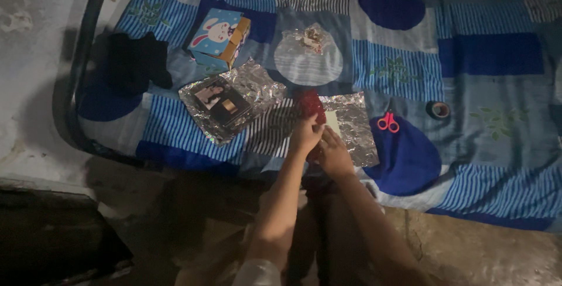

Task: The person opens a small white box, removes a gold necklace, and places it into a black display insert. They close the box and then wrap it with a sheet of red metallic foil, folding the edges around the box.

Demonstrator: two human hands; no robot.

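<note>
Red glittery rectangular piece (309, 105) sits on the near-left corner of a flat silver foil sheet (353, 127), on the blue patchwork bedspread (492, 57). Landmark for everything below: that foil sheet.

Left hand (305, 135) is at the sheet's left edge, fingers closed on the lower end of the red piece. Right hand (334, 152) is just beside it on the sheet's near edge, fingers pressed down next to a small pale card (332, 121); can't tell if it actually grips anything. The two hands touch or nearly touch.

Outward from the sheet:
- Right, just beside: red-handled scissors (387, 122), lying flat on the spread.
- Further right: small dark roll of tape (438, 110).
- Left, near: second crumpled silver foil sheet (233, 105) with a dark rectangular photo card (221, 101) on top.
- Beyond that, up-left: blue cardboard box with a white rabbit picture (219, 37), tilted.
- Far left: black cloth bundle (136, 62) near the bed's dark metal frame (88, 34).
- Straight up from the sheet: clear crinkled plastic wrap with small pale bits inside (309, 41).

Lighting is dim; fine detail on the red piece isn't readable.
</note>
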